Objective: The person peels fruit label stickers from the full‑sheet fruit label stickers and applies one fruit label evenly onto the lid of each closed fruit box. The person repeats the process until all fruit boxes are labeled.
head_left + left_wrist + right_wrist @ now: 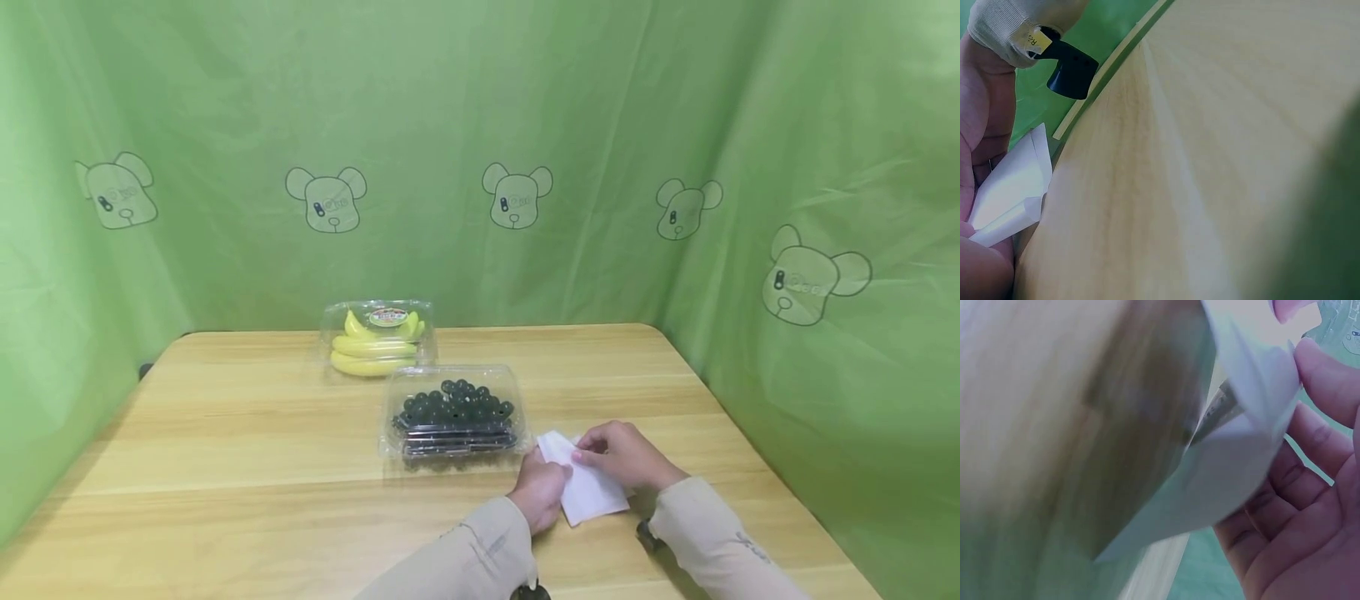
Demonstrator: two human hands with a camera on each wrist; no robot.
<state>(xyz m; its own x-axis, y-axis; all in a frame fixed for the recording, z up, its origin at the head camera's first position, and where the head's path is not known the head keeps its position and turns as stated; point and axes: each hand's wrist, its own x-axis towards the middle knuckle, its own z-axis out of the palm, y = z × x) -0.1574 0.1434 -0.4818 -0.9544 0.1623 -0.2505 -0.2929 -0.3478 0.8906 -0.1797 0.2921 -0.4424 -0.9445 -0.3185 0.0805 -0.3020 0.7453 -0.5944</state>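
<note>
Both hands are on a folded white sheet of paper (592, 497) over the right front of the table. Its left edge is pinched by my left hand (542, 490), the thumb lying on top. My right hand (632, 457) grips the upper right edge between thumb and fingers. Seen from the left wrist, the paper (1013, 181) has a folded-over flap at the bottom. In the right wrist view the sheet (1235, 469) bends open, with the right thumb and curled fingers (1319, 431) at its edge. Just left of the paper stands a clear plastic box of dark grapes (456, 408).
Behind the grapes, a clear plastic box holds yellow bananas (373, 348) and bears an oval label. Both boxes stand on a wooden table (225, 467). Green curtains (420, 100) with bear-head prints enclose its back and sides.
</note>
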